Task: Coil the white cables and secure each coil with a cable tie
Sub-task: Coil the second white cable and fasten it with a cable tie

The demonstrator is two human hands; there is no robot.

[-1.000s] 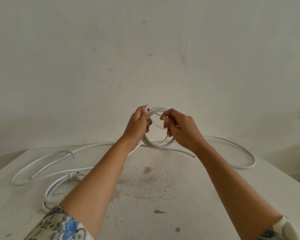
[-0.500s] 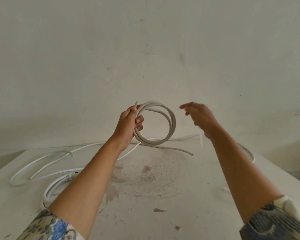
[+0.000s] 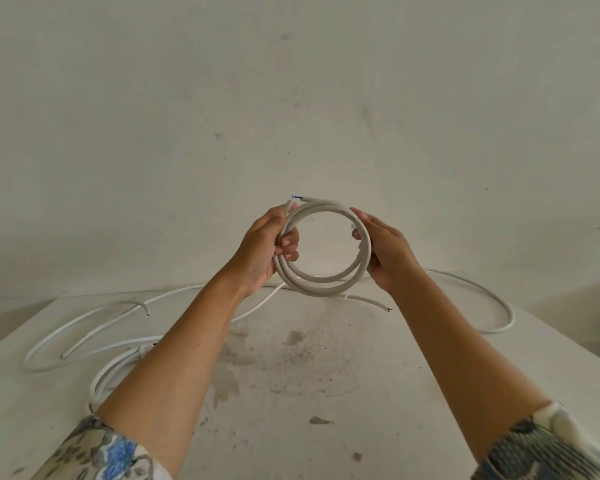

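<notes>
A round coil of white cable (image 3: 321,284) is held up above the far part of the table, facing me. My left hand (image 3: 267,249) grips its left side with fingers curled round the strands; two cut ends stick out at the top, one showing a blue core. My right hand (image 3: 385,252) holds the right side of the coil, thumb inside the ring and fingers behind it. Loose white cables (image 3: 84,327) lie on the table at the left, and another white cable (image 3: 492,299) loops at the right. No cable tie shows on the coil.
A white table (image 3: 291,393) with stains and specks in its middle stands against a plain pale wall. A second bundled white cable (image 3: 108,372) lies beside my left forearm. A cut cable end (image 3: 388,309) lies just under the coil.
My right hand was on the coil, swung away to the right, and has now come back to take the coil's right side. The left hand kept its grip and turned the coil to face me.
</notes>
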